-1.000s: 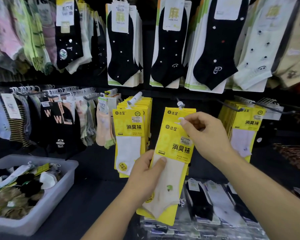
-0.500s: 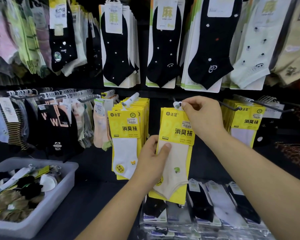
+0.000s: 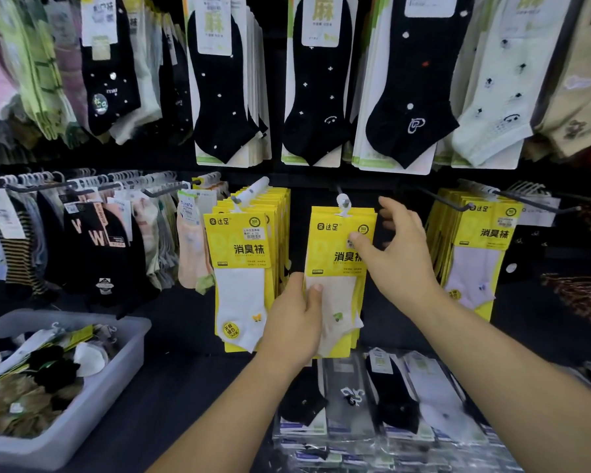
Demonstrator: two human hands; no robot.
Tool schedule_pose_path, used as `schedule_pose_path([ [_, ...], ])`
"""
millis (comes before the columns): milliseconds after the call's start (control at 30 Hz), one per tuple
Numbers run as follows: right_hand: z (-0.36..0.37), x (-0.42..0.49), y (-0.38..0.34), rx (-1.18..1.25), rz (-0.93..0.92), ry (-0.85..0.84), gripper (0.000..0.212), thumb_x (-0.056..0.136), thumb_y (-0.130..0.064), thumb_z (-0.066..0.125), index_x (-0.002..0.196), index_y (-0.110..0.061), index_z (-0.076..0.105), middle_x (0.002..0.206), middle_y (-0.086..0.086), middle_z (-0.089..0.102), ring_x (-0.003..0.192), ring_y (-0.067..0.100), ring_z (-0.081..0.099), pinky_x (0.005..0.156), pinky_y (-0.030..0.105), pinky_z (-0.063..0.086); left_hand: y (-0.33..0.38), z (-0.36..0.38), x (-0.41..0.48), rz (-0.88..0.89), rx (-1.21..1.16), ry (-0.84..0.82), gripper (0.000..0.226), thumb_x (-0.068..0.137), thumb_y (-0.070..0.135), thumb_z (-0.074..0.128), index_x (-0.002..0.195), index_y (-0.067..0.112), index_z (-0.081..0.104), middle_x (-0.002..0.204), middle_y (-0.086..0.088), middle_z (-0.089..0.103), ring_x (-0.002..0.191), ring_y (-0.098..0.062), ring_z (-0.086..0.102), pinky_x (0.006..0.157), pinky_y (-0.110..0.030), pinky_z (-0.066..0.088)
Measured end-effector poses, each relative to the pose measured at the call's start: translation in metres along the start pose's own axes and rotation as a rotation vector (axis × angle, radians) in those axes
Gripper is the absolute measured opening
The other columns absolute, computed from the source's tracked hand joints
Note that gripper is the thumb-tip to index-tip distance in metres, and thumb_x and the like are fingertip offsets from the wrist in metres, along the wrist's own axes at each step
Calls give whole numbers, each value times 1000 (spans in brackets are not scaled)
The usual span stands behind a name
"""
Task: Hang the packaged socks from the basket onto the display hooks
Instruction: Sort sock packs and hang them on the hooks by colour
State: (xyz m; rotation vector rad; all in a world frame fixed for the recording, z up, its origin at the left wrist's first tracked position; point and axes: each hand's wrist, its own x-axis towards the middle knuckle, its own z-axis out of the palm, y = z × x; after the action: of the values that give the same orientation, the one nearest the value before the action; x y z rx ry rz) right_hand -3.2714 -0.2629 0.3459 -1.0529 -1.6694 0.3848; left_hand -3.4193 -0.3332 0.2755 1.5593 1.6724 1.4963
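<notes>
A yellow sock pack (image 3: 335,247) with a cream sock hangs by its white hanger on the middle display hook (image 3: 342,199). My left hand (image 3: 296,322) grips the pack's lower left edge, thumb on the front. My right hand (image 3: 398,254) is spread open at the pack's right side, thumb touching the yellow card, fingers apart and holding nothing. The translucent basket (image 3: 116,373) at lower left holds several loose sock packs.
A full hook of yellow packs (image 3: 244,264) hangs just left, another (image 3: 478,247) to the right. Black socks on cards (image 3: 318,83) fill the row above. Flat wrapped socks (image 3: 382,404) lie on the shelf below my arms.
The pack rose and its hanger went onto the middle hook. My right hand let go of the pack's top and opened beside it. My left hand still holds the lower edge.
</notes>
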Motion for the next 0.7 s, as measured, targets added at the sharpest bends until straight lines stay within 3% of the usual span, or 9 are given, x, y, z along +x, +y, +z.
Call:
schedule_pose_path([
  [100, 3, -3, 5, 73, 57, -59, 79, 89, -36, 72, 154, -25, 29, 145, -2, 43, 135, 14, 44, 109, 46, 44, 9, -4, -3, 37, 428, -10, 31, 112, 43, 39, 110, 13, 50, 104, -8, 65, 94, -32, 63, 71, -41, 46],
  [167, 5, -6, 9, 103, 74, -97, 80, 90, -39, 71, 155, -25, 25, 147, -4, 46, 135, 12, 46, 111, 44, 44, 20, -6, -4, 67, 553, 49, 38, 110, 48, 39, 124, 13, 49, 112, -9, 63, 100, -32, 64, 71, -38, 43],
  [233, 7, -9, 12, 130, 75, -124, 76, 93, -41, 67, 155, -26, 25, 145, -5, 51, 134, 13, 48, 111, 45, 43, 30, -7, 0, 122, 473, 102, 47, 109, 50, 41, 138, 14, 46, 122, -7, 62, 109, -30, 63, 79, -38, 46],
  [300, 11, -12, 13, 164, 59, -140, 68, 96, -40, 63, 154, -26, 28, 138, -10, 57, 130, 10, 52, 109, 42, 45, 39, -2, 12, 123, 197, 84, 48, 108, 49, 44, 145, 19, 45, 134, -1, 62, 121, -23, 60, 97, -42, 50],
  [400, 19, -15, 17, 208, 26, -178, 55, 102, -33, 56, 151, -30, 31, 124, -21, 64, 114, -6, 59, 94, 19, 48, 41, 12, 36, 28, -200, 43, 27, 109, 46, 47, 134, 35, 48, 127, 18, 65, 120, -2, 60, 103, -36, 45],
  [500, 27, -11, 25, 220, 30, -182, 53, 103, -31, 52, 151, -30, 29, 119, -27, 63, 108, -13, 59, 80, 4, 44, 34, 24, 59, -18, -349, 49, 43, 106, 48, 47, 146, 30, 48, 129, 13, 67, 123, -9, 62, 105, -37, 46],
  [567, 32, -4, 31, 208, 13, -173, 52, 103, -34, 52, 150, -30, 29, 122, -24, 62, 110, -9, 59, 82, 7, 45, 28, 28, 73, 6, -353, 89, 41, 107, 44, 49, 146, 29, 50, 123, 17, 67, 115, -2, 63, 95, -27, 48],
  [633, 36, 7, 37, 184, -11, -176, 51, 103, -35, 51, 149, -30, 29, 129, -15, 60, 116, 0, 58, 90, 20, 47, 27, 32, 89, -1, -344, 117, 32, 110, 38, 49, 139, 28, 55, 112, 21, 66, 103, 9, 60, 81, -17, 44],
  [700, 41, 22, 43, 154, -22, -168, 51, 103, -31, 52, 148, -27, 30, 131, -7, 59, 117, 7, 58, 89, 22, 46, 28, 36, 104, -31, -327, 129, 21, 111, 36, 48, 129, 31, 56, 103, 23, 64, 93, 12, 58, 73, -14, 42],
])
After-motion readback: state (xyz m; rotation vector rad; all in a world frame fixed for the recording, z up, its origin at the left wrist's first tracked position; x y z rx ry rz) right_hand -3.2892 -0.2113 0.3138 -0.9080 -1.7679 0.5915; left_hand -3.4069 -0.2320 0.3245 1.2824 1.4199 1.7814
